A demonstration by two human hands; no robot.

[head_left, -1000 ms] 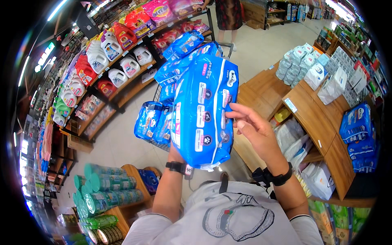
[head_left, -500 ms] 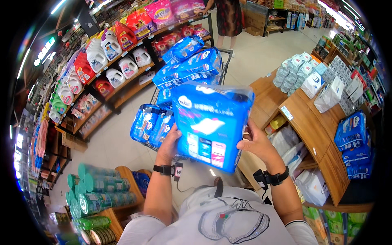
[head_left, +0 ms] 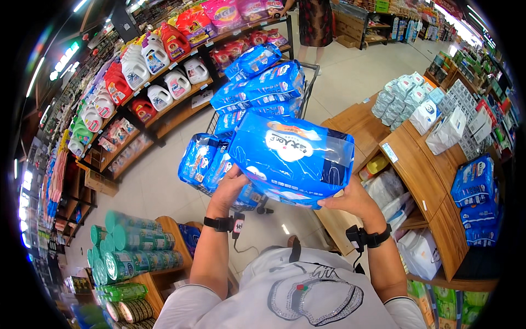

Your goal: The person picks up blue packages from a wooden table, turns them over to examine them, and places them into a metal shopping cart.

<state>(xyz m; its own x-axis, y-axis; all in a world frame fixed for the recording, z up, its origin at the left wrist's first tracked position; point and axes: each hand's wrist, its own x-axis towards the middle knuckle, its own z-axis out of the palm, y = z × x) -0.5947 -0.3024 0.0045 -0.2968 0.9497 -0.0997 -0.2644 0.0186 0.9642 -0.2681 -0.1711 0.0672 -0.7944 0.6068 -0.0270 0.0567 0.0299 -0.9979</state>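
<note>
Blue pack (head_left: 290, 159) seemingly hides fingertips.

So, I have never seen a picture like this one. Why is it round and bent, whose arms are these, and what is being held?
The picture comes from a small wide-angle camera worn on a person's head, looking down. That lens bends straight lines near the rim, so the shop looks round. The two arms coming from the lower edge belong to that person; there is no machine.

Both hands hold one big blue soft pack: the left hand grips its left end, the right hand supports its lower right side. Each wrist wears a black band.

Just behind the pack stands a shopping cart piled with similar blue packs. On the left are shelves of detergent jugs, on the right wooden shelves with white and blue packs, and at lower left green rolls.
</note>
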